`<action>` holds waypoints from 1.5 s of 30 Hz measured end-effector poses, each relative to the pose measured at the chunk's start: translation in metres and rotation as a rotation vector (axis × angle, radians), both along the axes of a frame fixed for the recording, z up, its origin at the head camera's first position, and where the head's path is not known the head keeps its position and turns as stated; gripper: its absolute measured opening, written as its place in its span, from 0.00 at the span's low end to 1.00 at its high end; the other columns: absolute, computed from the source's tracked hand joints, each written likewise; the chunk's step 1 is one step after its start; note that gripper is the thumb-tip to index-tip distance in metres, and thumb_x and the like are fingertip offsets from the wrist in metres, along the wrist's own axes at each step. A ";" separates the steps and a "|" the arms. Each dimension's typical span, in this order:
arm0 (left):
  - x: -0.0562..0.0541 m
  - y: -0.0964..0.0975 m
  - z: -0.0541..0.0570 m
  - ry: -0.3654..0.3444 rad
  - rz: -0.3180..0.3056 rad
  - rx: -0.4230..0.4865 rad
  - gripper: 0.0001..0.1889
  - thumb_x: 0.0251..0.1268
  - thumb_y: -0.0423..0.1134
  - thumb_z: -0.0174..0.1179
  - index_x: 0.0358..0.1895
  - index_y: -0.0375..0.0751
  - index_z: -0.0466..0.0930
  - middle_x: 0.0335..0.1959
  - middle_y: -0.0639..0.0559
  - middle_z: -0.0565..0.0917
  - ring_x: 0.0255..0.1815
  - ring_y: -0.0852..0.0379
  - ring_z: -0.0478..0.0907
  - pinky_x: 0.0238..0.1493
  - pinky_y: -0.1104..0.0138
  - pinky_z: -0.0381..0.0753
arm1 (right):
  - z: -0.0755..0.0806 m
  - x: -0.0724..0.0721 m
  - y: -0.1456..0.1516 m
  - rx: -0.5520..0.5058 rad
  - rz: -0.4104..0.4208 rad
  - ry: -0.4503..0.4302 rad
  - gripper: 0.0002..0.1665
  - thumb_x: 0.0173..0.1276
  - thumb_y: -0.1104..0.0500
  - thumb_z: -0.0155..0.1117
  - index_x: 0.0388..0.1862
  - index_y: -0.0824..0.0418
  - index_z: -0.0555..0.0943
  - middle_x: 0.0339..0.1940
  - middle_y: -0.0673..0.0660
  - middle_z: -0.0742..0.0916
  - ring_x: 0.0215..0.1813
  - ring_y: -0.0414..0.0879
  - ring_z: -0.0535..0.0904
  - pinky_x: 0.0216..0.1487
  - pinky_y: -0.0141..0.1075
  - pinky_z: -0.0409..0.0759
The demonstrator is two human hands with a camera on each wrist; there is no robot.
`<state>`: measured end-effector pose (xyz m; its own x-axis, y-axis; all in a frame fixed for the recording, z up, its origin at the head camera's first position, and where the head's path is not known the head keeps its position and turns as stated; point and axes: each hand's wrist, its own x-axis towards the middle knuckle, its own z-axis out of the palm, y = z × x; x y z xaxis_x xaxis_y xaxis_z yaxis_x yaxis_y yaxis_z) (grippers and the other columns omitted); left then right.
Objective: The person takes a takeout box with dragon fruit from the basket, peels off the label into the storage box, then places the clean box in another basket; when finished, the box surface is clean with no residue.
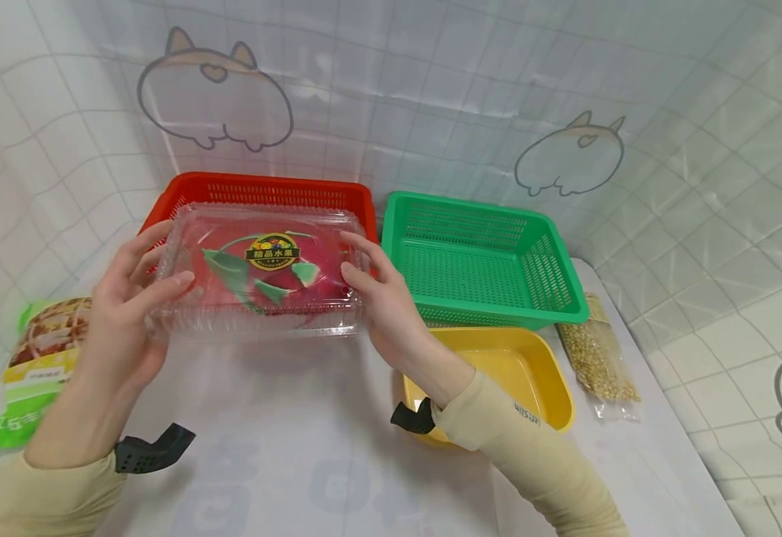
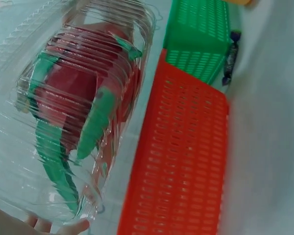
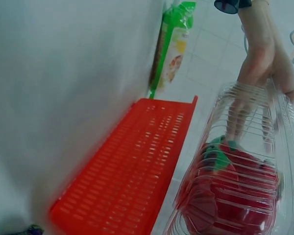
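A clear plastic clamshell box with a dragon fruit inside is held up in front of the red basket. My left hand grips its left end, thumb on top of the lid. At the opposite end my right hand holds it too, with thumb and fingers around the edge. A round fruit label is stuck on the lid. In the left wrist view, green scales show on the red fruit through the ribbed plastic.
To the right of the red basket stands a green basket, with a yellow bin in front. A clear bag of pale grains or beans lies at the right. On the left is a green-and-yellow food bag. A dark wrapped piece lies beside the baskets.
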<state>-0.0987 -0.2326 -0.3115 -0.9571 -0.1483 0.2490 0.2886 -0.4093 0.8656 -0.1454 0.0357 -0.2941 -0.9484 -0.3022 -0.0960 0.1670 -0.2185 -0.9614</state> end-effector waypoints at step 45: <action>0.047 -0.014 -0.074 -0.124 -0.129 -0.358 0.33 0.68 0.24 0.44 0.77 0.45 0.58 0.72 0.53 0.57 0.69 0.55 0.50 0.54 0.72 0.74 | -0.064 0.069 0.024 0.059 0.135 -0.076 0.31 0.77 0.54 0.55 0.75 0.34 0.64 0.78 0.49 0.57 0.77 0.52 0.56 0.75 0.52 0.64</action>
<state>-0.0515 -0.2462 -0.3858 -0.9882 0.0502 0.1445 0.1389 -0.1017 0.9851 -0.0766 0.0594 -0.3577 -0.8889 -0.4181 -0.1873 0.2637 -0.1326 -0.9555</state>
